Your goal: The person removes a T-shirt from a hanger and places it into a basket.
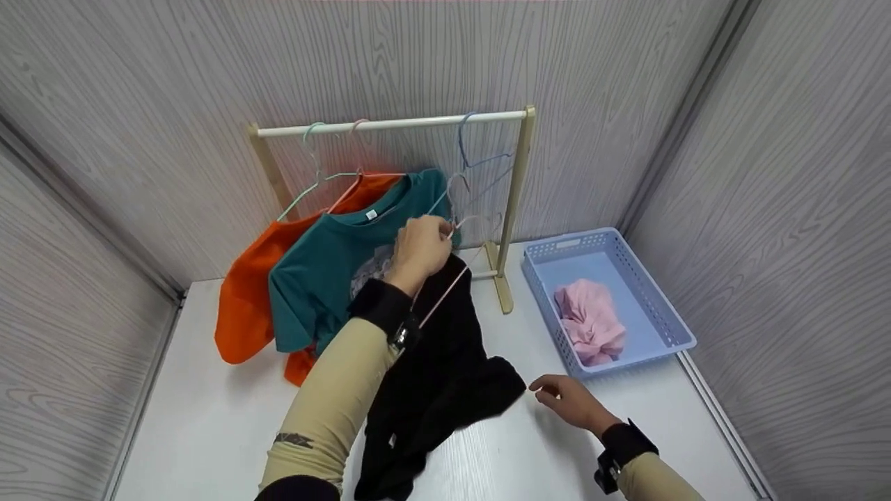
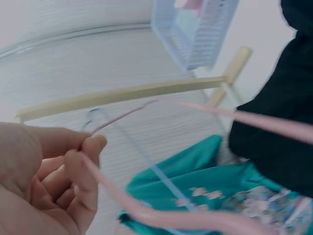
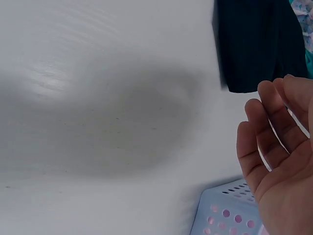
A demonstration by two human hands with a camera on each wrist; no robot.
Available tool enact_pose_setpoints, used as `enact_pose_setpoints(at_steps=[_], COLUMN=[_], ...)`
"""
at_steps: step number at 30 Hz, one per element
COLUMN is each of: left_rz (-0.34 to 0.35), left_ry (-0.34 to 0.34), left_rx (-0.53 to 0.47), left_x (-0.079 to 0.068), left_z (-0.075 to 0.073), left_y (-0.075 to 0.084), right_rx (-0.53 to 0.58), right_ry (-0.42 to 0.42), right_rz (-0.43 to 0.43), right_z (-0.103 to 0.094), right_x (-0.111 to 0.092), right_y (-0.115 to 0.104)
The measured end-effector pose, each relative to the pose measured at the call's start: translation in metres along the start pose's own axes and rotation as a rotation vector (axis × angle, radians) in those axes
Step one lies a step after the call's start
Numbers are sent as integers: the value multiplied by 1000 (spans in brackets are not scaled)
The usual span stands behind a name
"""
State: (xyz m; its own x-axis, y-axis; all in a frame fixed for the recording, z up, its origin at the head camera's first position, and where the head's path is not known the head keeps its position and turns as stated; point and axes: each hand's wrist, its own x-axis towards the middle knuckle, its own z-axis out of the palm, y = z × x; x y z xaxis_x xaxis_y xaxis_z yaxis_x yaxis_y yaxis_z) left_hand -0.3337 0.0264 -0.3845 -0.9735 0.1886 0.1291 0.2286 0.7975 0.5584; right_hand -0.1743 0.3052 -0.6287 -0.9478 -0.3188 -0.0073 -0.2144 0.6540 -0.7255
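Note:
My left hand (image 1: pixel 421 245) pinches a thin pink clothes hanger (image 1: pixel 443 298) near its hook, in front of the rack. In the left wrist view, thumb and fingers grip the wire, and the pink arms of the hanger spread away from them. Below lies a black garment (image 1: pixel 445 376), spread on the table with one sleeve out to the right; whether the hanger touches it I cannot tell. My right hand (image 1: pixel 571 402) is beside that sleeve's end, fingers loosely bent with nothing in them. In the right wrist view, black cloth (image 3: pixel 259 46) lies just past the fingertips.
A small rack (image 1: pixel 418 122) with a white rail and wooden posts stands at the back. A teal shirt (image 1: pixel 299 299) and an orange garment (image 1: pixel 243 306) hang from it, alongside a blue hanger (image 1: pixel 462 142). Right of it, a blue basket (image 1: pixel 651 275) holds pink cloth (image 1: pixel 592 320).

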Motion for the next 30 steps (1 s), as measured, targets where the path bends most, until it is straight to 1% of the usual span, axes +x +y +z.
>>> enact_pose_setpoints(at_steps=[3,6,10,14,18,23,30], left_rz=[24,47,34,0,10,27,46], left_ry=[85,146,190,217,249,271,248], left_rx=[26,69,117,155,161,164,224], left_x=[11,22,36,47,51,51,51], left_z=[-14,-26,-34,-35,-34,-31,-31], left_y=[12,23,36,40,41,44,47], right_rx=[8,5,22,62,72,60,69], right_ry=[4,12,12,-18,-25,-14,-17], right_rz=[0,-11,-21,-15,-17,-17,1], right_z=[1,2,4,10,17,18,20], right_x=[-2,-5,-13,-19,-26,-33,-33], right_y=[-1,-3,-6,-11,-13,-13,-13])
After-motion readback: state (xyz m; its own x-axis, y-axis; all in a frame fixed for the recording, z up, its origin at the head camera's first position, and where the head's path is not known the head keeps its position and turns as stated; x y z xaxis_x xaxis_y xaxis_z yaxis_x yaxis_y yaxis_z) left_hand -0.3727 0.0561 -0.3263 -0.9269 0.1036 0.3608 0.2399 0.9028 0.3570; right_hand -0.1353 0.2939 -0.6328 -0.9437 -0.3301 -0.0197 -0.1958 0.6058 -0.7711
